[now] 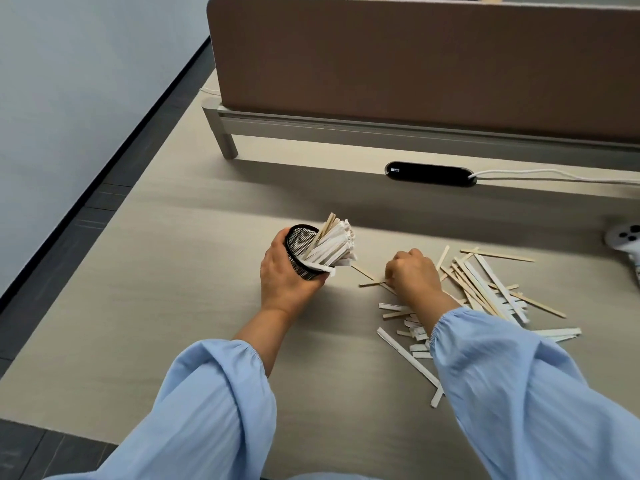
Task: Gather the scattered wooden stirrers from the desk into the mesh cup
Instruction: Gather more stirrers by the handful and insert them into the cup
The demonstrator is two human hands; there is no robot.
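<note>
My left hand grips a black mesh cup, tilted to the right just above the desk. A bundle of stirrers, some bare wood and some in white paper, sticks out of its mouth. My right hand is to the right of the cup, fingers curled down on a bare wooden stirrer lying flat on the desk. A scattered pile of stirrers, wooden and paper-wrapped, spreads to the right of that hand and under my right forearm. More white wrapped ones lie nearer me.
A brown divider panel on a grey rail closes the back of the desk. A black oval device with a white cable lies in front of it. A white game controller sits at the right edge. The desk's left edge drops to a dark floor.
</note>
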